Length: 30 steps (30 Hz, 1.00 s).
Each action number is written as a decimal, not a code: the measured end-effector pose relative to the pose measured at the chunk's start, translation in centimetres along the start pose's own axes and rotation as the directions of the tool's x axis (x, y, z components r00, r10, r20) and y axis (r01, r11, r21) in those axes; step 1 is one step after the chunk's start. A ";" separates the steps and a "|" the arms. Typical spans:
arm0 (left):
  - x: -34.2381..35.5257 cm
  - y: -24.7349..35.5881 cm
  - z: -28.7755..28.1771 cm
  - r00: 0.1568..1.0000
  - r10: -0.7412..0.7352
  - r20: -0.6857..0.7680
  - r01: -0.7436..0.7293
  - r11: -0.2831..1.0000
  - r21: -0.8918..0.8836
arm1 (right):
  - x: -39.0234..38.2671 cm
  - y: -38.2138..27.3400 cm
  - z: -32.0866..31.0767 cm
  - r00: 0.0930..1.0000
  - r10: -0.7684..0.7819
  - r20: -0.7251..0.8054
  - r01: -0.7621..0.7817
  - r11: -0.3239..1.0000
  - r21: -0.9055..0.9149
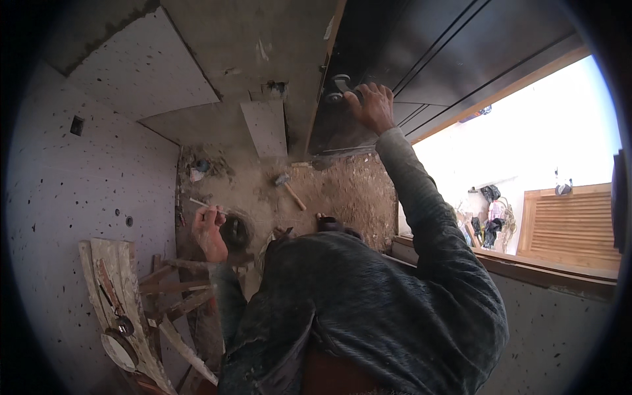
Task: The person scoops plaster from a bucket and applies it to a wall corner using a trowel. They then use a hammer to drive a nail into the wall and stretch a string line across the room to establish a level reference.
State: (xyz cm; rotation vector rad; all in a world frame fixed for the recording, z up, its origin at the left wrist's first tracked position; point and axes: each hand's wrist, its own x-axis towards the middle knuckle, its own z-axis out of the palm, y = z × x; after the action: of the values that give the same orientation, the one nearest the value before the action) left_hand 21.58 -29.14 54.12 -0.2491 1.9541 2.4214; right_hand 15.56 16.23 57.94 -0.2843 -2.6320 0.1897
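Note:
My right hand [374, 104] grips the metal handle [341, 83] near the free edge of a dark door [434, 33] with grooved lines. My left hand [209, 234] is low on the left, fingers pinched round a thin pale stick [197, 201], above a dark round hole or container [235, 230] that I cannot make out. A hammer [291, 194] with a wooden handle lies on the dusty floor [349, 191] between my hands.
A speckled tiled wall [79, 171] is on the left, with wooden planks and a stand [112, 283] before it. A loose panel [263, 128] is higher up. At the right, a bright opening with a wooden sill [500, 262] shows a louvred panel [563, 227] and hanging items.

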 end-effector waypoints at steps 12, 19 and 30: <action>4.3 -1.3 0.6 0.976 -0.098 0.194 0.090 0.995 0.048 | -7.7 0.4 -3.4 0.995 0.089 0.044 -0.088 0.996 -0.029; 5.7 -2.0 -1.5 0.953 -0.128 0.273 0.104 0.989 0.102 | -6.8 -0.1 -1.8 0.991 0.125 -0.039 -0.129 0.984 -0.123; 5.4 -1.8 -5.9 0.969 -0.118 0.216 0.113 0.993 0.035 | -5.1 -0.2 0.6 0.971 0.237 -0.040 -0.240 0.961 -0.139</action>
State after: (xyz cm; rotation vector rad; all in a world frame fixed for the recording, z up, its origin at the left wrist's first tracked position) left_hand 17.08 -34.97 50.43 -0.0885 1.8184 2.2468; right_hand 19.61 14.83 55.12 -0.6507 -2.5874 0.0760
